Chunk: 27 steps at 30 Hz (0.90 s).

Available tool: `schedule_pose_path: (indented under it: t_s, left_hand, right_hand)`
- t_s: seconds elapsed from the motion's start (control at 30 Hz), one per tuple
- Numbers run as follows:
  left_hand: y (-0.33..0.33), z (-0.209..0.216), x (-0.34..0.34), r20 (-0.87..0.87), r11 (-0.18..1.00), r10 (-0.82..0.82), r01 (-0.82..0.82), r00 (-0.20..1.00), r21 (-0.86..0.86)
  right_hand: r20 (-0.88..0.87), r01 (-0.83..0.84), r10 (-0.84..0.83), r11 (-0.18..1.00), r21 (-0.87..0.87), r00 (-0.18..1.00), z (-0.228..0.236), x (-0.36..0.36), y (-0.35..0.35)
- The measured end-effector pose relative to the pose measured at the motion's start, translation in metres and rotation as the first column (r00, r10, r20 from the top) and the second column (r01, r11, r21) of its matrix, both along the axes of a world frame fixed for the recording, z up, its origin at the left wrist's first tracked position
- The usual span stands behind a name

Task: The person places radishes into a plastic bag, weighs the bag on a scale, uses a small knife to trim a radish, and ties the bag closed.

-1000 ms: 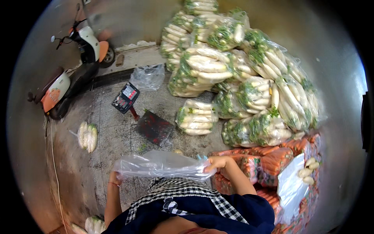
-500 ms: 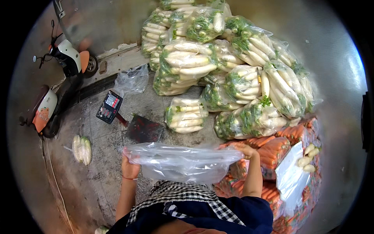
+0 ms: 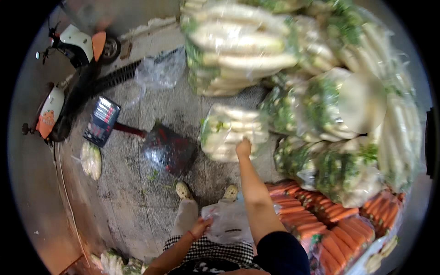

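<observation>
My left hand [image 3: 200, 228] is closed on the edge of a clear plastic bag [image 3: 233, 223], which hangs crumpled in front of my lap. My right arm is stretched forward. At its end my right hand [image 3: 244, 147] looks closed and is over the near edge of a bag of white radishes [image 3: 233, 123] on the floor. Its fingertips are hidden, so whether it grips a radish or the bag does not show. Left of that bag is a digital floor scale, with a dark platform [image 3: 169, 150] and a tilted display [image 3: 101, 120].
Large bags of white radishes [image 3: 243, 46] are piled ahead and to the right. Bagged carrots [image 3: 346, 243] lie at my right side. A scooter [image 3: 78, 50] stands at the left wall. A loose plastic bag [image 3: 160, 71] and a small radish bag [image 3: 91, 160] lie on the floor.
My right hand has let go of the clear plastic bag and moved forward to the radish bag. My left hand has drawn the plastic bag down toward me. The view has tilted and come closer.
</observation>
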<state>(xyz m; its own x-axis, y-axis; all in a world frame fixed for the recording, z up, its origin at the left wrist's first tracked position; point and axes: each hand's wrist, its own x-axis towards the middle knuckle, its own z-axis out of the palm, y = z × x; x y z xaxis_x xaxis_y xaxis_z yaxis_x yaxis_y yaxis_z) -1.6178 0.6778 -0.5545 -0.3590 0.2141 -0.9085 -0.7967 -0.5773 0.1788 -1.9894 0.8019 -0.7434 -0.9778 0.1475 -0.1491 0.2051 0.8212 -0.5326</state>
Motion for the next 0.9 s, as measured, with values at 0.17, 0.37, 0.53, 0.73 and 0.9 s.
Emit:
schedule_pose_path:
  t_s: [0.17, 0.37, 0.53, 0.73, 0.9]
  left_hand:
    - [0.004, -0.146, -0.055, -0.265, 0.926, -0.364, 0.378, 0.893, 0.000]
    - [-0.013, -0.233, -0.108, -0.341, 0.803, -0.581, 0.589, 0.739, -0.091]
    - [-0.065, -0.223, -0.156, -0.482, 0.826, -0.456, 0.558, 0.748, 0.085]
    - [-0.062, -0.239, -0.201, -0.511, 0.795, -0.581, 0.575, 0.633, -0.192]
    - [-0.054, -0.248, -0.189, -0.560, 0.669, -0.652, 0.736, 0.511, -0.106]
  right_hand:
    - [0.046, -0.509, 0.612, 0.696, -0.506, 0.790, -0.127, 0.004, -0.183]
    - [0.224, -0.977, 0.965, 0.168, -0.128, 0.137, -0.129, 0.034, -0.191]
    - [0.012, -0.820, 0.936, 0.314, -0.478, 0.351, -0.090, -0.057, -0.054]
    - [0.014, -0.873, 0.915, 0.379, 0.306, 0.402, -0.097, -0.055, -0.018]
    - [0.159, -0.863, 0.884, 0.367, 0.348, 0.440, -0.117, -0.047, -0.035]
